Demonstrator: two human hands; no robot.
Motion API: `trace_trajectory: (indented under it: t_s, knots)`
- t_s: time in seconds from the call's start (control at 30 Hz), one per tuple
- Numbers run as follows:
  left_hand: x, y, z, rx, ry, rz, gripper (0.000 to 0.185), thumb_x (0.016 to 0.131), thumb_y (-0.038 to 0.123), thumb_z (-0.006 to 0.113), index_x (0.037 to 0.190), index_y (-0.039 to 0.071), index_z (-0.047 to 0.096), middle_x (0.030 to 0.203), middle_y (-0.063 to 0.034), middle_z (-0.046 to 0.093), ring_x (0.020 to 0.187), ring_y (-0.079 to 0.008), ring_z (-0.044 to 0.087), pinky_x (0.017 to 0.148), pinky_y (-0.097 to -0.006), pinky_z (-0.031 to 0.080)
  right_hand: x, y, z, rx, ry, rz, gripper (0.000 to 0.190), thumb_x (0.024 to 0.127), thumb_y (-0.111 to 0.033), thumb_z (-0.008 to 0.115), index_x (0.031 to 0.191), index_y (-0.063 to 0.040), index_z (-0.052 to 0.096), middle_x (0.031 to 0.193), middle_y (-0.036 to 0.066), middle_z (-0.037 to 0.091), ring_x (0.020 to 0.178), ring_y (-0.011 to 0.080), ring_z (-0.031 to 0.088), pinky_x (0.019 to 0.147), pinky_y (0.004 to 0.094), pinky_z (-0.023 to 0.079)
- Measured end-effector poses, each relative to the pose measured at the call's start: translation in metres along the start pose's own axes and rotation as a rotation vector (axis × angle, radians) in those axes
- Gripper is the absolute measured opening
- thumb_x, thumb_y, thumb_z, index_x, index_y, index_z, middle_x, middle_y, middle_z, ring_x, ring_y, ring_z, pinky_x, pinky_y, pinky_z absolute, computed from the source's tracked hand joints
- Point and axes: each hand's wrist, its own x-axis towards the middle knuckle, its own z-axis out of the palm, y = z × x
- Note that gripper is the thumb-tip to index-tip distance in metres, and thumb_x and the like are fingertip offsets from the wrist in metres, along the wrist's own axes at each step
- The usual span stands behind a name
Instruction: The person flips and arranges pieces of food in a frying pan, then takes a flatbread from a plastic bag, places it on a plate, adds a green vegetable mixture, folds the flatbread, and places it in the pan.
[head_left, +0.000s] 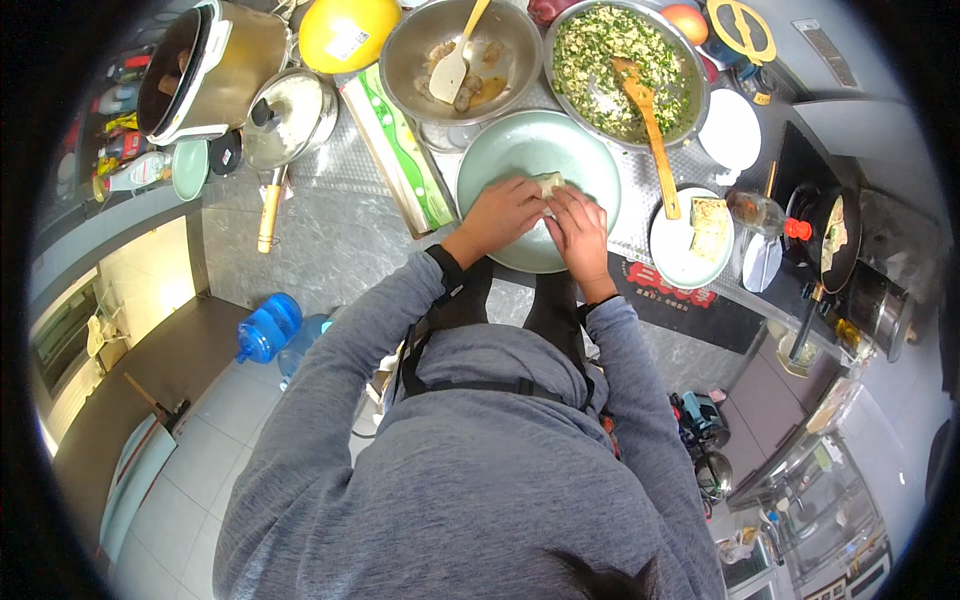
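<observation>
Both hands meet over a wide pale green plate at the counter's front edge. Between their fingertips is a small piece of whitish dough, partly covered by the fingers. My left hand pinches its left side. On its right side, the fingers of my right hand are bent over it. Behind the plate stand two steel bowls. One bowl holds a chopped green and pale yellow filling with a wooden spatula in it. The other bowl has brownish lumps and a pale rice paddle.
At right, a white plate carries browned flat pastries. Beyond it lie a bottle with a red cap and a frying pan with food inside. Leftward are a long green box, a lidded saucepan and an open cooker.
</observation>
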Motion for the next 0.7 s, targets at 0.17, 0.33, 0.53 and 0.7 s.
trace_trajectory:
  t_s: [0.17,0.33,0.53,0.7]
  knots:
    - [-0.014,0.006,-0.01,-0.019,-0.056,-0.036,0.042,0.08,0.017,0.077,0.121,0.016,0.068,0.12,-0.0077,0.06,0.115,-0.0315,0.058,0.099,-0.0457,0.047,-0.003,0.001,0.007,0.027,0.013,-0.004,0.034,0.087,-0.012,0.076,0.121,-0.008,0.071,0.142,0.005,0.063,0.131,0.0241,0.06,0.101,0.0377,0.048]
    - [-0.019,0.005,-0.024,-0.029,-0.058,-0.034,0.049,0.077,0.017,0.08,0.125,0.017,0.067,0.129,-0.0109,0.057,0.122,-0.0325,0.055,0.103,-0.0489,0.043,-0.004,0.005,0.008,-0.02,0.005,-0.047,0.03,0.088,-0.011,0.074,0.117,-0.008,0.073,0.142,0.003,0.064,0.129,0.0213,0.062,0.097,0.0357,0.049]
    - [-0.016,-0.006,-0.046,-0.056,-0.009,-0.243,0.055,0.068,0.026,0.09,0.116,0.017,0.064,0.13,-0.0085,0.056,0.123,-0.0314,0.054,0.098,-0.0457,0.037,-0.002,0.005,0.006,-0.048,0.03,-0.064,0.024,0.088,-0.01,0.074,0.112,-0.01,0.076,0.137,0.001,0.068,0.127,0.0195,0.063,0.093,0.0345,0.049]
    - [-0.018,-0.008,-0.047,-0.01,-0.081,-0.258,0.054,0.063,0.03,0.093,0.107,0.018,0.063,0.121,-0.005,0.056,0.115,-0.0276,0.055,0.091,-0.0437,0.034,-0.002,-0.001,0.009,-0.054,0.053,-0.022,0.023,0.087,-0.009,0.074,0.11,-0.01,0.076,0.136,0.001,0.069,0.126,0.0195,0.064,0.094,0.0342,0.049]
